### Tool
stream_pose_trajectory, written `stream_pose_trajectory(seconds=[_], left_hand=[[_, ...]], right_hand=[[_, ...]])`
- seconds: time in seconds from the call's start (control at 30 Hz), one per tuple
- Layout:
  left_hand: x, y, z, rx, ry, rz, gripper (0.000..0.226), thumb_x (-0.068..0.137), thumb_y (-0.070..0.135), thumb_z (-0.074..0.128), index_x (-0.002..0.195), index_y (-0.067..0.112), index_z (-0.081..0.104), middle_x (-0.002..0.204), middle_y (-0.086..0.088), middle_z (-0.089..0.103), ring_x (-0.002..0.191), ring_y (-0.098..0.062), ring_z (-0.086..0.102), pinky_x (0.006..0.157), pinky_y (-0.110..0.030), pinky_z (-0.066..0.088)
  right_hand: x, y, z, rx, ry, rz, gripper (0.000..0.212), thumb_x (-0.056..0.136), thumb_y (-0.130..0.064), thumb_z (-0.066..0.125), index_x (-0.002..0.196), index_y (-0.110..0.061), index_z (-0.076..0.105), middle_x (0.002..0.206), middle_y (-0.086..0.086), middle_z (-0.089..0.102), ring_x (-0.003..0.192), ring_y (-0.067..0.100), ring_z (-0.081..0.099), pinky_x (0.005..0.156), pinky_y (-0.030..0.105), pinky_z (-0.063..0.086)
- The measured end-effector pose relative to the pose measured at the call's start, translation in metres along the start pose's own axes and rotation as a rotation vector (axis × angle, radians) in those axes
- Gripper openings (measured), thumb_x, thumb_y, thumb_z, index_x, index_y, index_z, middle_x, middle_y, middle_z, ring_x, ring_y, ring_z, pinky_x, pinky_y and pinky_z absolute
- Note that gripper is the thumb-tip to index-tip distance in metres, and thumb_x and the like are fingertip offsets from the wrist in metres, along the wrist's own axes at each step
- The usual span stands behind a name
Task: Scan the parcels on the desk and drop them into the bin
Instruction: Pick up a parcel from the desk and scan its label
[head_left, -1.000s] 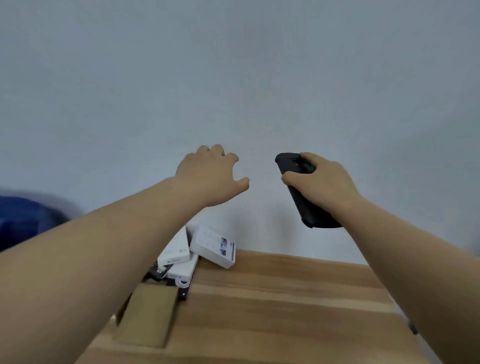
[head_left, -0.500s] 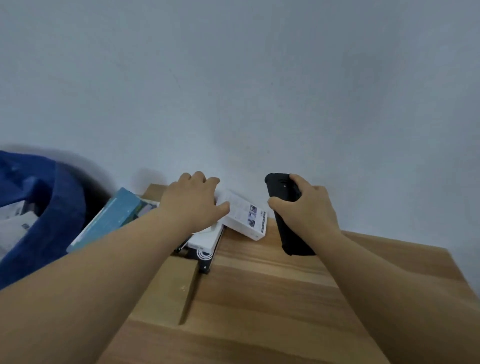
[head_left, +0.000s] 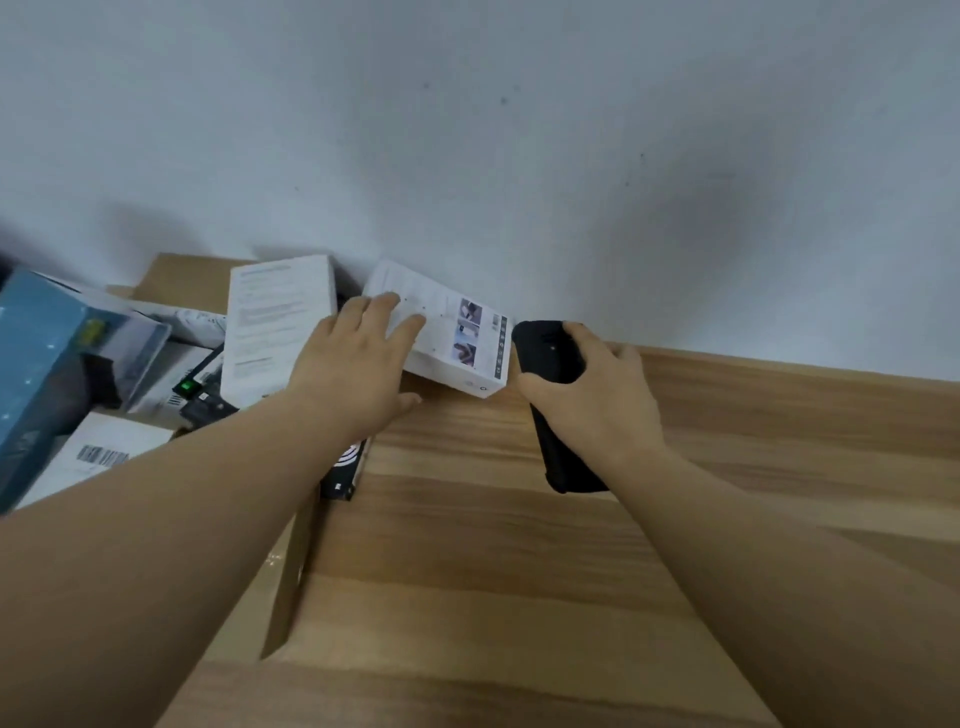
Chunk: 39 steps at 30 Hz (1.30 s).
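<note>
At 9 o'clock a teal box (head_left: 39, 364) leans over a heap of parcels, among them a white parcel with a barcode label (head_left: 93, 457) and a tall white box (head_left: 278, 327) propped upright near the wall (head_left: 519, 130). The heap crowds the desk's (head_left: 519, 571) far-left corner, probably stock waiting to be scanned. At 11 o'clock the left hand (head_left: 358, 374) lies on the white printed box (head_left: 452, 343), fingers straight across its top face and thumb out beside its near edge; likely steadying it for pickup. The box tilts against the wall. Just right of it, at 12 to 1 o'clock, the right hand (head_left: 597, 400) grips a black scanner (head_left: 550, 395), nose beside the box's printed end, presumably to read its code. No bin is visible.
</note>
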<state>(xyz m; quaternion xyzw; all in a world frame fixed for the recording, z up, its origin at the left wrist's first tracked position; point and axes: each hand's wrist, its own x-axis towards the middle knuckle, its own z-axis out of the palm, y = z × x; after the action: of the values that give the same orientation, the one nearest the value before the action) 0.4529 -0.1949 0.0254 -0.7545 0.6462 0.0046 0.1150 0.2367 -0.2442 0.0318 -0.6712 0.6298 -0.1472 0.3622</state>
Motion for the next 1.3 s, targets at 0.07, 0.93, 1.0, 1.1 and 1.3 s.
stream_pose_trajectory(seconds=[0.07, 0.93, 1.0, 1.1, 1.3], left_hand=[[0.015, 0.001, 0.012, 0.021, 0.021, 0.014, 0.093, 0.086, 0.056, 0.064, 0.156, 0.027, 0.009, 0.162, -0.007, 0.003, 0.148, -0.029, 0.009, 0.117, -0.042, 0.020], [-0.065, 0.101, 0.023, 0.000, -0.062, -0.141, 0.065, 0.102, 0.041, 0.046, 0.156, 0.030, 0.013, 0.164, -0.003, 0.012, 0.149, -0.029, 0.015, 0.116, -0.048, 0.028], [-0.098, 0.128, 0.027, -0.024, -0.089, -0.155, 0.062, 0.103, 0.039, 0.043, 0.156, 0.031, 0.011, 0.164, -0.003, 0.011, 0.149, -0.029, 0.013, 0.116, -0.048, 0.029], [-0.140, 0.167, 0.040, -0.121, -0.158, -0.227, 0.060, 0.104, 0.041, 0.039, 0.156, 0.033, 0.009, 0.164, -0.001, 0.009, 0.149, -0.027, 0.012, 0.112, -0.046, 0.033], [-0.176, 0.220, 0.065, -0.294, -0.204, -0.293, 0.072, 0.102, 0.024, 0.048, 0.156, 0.034, 0.001, 0.163, 0.000, 0.001, 0.147, -0.026, 0.010, 0.097, -0.039, 0.046]], right_hand=[[0.008, 0.010, 0.009, -0.001, -0.011, 0.009, 0.074, 0.083, -0.051, 0.065, 0.150, -0.043, 0.033, 0.138, 0.000, 0.036, 0.101, 0.023, 0.054, 0.083, 0.034, 0.046], [-0.054, 0.084, -0.035, 0.069, -0.027, 0.029, 0.078, 0.082, -0.051, 0.068, 0.150, -0.048, 0.030, 0.136, -0.003, 0.034, 0.103, 0.020, 0.055, 0.089, 0.042, 0.054], [-0.074, 0.100, -0.047, 0.066, -0.045, 0.024, 0.078, 0.083, -0.049, 0.069, 0.150, -0.048, 0.031, 0.137, -0.003, 0.035, 0.103, 0.019, 0.054, 0.086, 0.039, 0.053], [-0.098, 0.124, -0.060, -0.005, -0.079, 0.026, 0.078, 0.084, -0.051, 0.068, 0.151, -0.048, 0.029, 0.139, -0.002, 0.035, 0.099, 0.019, 0.052, 0.079, 0.034, 0.048], [-0.128, 0.162, -0.061, -0.031, -0.103, 0.050, 0.077, 0.083, -0.054, 0.066, 0.151, -0.047, 0.031, 0.138, -0.002, 0.036, 0.107, 0.021, 0.053, 0.085, 0.032, 0.042]])
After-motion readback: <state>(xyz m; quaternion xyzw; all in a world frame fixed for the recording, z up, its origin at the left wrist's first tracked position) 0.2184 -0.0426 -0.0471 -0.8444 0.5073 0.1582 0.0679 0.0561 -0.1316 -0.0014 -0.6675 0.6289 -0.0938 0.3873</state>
